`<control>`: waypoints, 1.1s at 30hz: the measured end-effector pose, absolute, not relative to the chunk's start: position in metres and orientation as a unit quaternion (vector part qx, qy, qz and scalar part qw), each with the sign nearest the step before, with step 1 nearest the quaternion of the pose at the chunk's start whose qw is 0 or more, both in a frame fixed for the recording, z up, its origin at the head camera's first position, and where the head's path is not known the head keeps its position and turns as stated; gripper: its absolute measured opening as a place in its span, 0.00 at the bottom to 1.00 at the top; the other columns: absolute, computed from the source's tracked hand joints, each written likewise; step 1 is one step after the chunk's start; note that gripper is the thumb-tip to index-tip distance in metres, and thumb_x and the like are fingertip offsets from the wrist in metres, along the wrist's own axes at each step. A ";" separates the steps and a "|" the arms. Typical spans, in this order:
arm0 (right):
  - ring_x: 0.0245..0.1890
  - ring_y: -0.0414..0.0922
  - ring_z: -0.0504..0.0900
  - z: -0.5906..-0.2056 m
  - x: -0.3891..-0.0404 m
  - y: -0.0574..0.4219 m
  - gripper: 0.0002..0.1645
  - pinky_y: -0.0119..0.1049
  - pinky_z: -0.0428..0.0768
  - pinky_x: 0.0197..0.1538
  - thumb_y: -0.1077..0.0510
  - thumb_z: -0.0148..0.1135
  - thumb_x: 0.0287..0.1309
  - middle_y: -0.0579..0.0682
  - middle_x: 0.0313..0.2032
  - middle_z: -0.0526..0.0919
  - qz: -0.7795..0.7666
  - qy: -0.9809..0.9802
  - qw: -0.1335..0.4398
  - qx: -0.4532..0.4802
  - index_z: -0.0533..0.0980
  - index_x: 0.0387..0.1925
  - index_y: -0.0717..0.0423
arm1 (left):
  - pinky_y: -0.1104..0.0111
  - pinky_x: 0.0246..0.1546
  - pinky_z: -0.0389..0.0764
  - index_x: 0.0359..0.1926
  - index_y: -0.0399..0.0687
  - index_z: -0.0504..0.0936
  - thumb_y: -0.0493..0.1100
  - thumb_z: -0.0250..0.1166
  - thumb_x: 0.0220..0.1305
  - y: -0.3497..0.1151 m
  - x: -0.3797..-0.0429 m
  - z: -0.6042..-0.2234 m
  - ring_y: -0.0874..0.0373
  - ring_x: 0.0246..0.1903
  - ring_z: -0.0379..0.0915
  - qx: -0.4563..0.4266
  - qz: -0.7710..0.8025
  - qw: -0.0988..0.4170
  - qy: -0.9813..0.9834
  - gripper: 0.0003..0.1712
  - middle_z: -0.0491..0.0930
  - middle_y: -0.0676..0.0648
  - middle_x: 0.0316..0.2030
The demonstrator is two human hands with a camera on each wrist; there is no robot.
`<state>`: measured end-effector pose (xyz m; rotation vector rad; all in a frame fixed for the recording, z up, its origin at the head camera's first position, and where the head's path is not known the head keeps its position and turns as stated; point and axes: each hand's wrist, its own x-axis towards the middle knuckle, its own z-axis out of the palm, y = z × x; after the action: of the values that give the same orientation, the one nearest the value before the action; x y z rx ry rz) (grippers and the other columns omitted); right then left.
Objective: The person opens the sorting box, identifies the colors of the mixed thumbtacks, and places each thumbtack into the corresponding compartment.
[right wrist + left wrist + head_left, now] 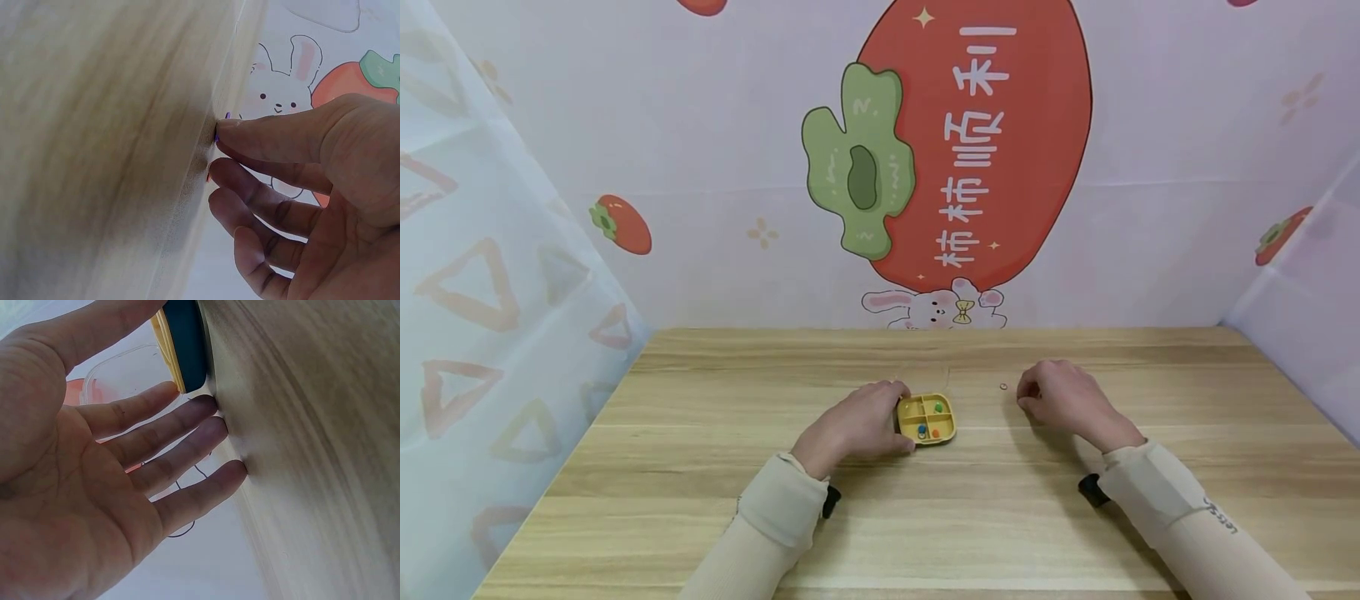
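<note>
yellow box point(944, 423) on the bench point(970, 508), left hand point(853, 425) has its grip around it | green bit point(938, 407), blue bit point(922, 429), orange bit point(936, 433) already in (top-left compartment point(912, 410)? can't really tell) | still out: tiny ring point(1003, 386), plus purple bit point(228, 115) pinched in right hand point(1063, 396)

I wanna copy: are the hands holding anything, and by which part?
The left hand grips the yellow box by its left end. A purple bit shows at the fingertips of the right hand; whether it's held can't be told.
</note>
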<state>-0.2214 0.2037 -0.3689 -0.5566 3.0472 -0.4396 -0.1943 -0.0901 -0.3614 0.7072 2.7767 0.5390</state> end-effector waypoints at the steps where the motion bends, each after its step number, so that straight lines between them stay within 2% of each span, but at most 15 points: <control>1: 0.28 0.41 0.72 -0.369 -0.221 0.203 0.02 0.39 0.70 0.32 0.57 0.63 0.50 0.39 0.25 0.75 -0.140 0.974 0.007 -0.176 0.78 0.24 0.46 | 0.66 0.45 0.68 0.56 0.42 0.69 0.55 0.71 0.46 -0.090 -0.194 -0.362 0.59 0.39 0.67 0.240 0.185 0.113 0.946 0.38 0.73 0.51 0.41; 7: 0.27 0.41 0.72 -0.369 -0.222 0.203 0.05 0.39 0.70 0.32 0.59 0.63 0.49 0.40 0.24 0.75 -0.136 0.976 0.008 -0.169 0.78 0.23 0.45 | 0.66 0.45 0.68 0.56 0.42 0.69 0.54 0.71 0.46 -0.091 -0.193 -0.361 0.59 0.39 0.66 0.238 0.187 0.113 0.946 0.38 0.73 0.51 0.41; 26: 0.27 0.41 0.72 -0.364 -0.225 0.201 0.04 0.40 0.71 0.32 0.58 0.62 0.51 0.40 0.25 0.75 -0.139 0.974 -0.005 -0.180 0.79 0.24 0.46 | 0.66 0.46 0.68 0.57 0.43 0.68 0.54 0.70 0.48 -0.092 -0.195 -0.355 0.58 0.40 0.66 0.226 0.191 0.121 0.947 0.38 0.72 0.51 0.42; 33: 0.27 0.42 0.71 -0.364 -0.225 0.199 0.04 0.39 0.70 0.32 0.58 0.63 0.50 0.41 0.24 0.75 -0.139 0.976 0.007 -0.168 0.79 0.24 0.46 | 0.66 0.45 0.68 0.57 0.44 0.68 0.54 0.70 0.47 -0.092 -0.195 -0.356 0.58 0.39 0.66 0.221 0.197 0.126 0.947 0.38 0.72 0.52 0.42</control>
<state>-0.2246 0.1992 -0.3635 -0.5259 3.0531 -0.4359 -0.1948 -0.0921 -0.3562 0.6431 2.7573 0.5735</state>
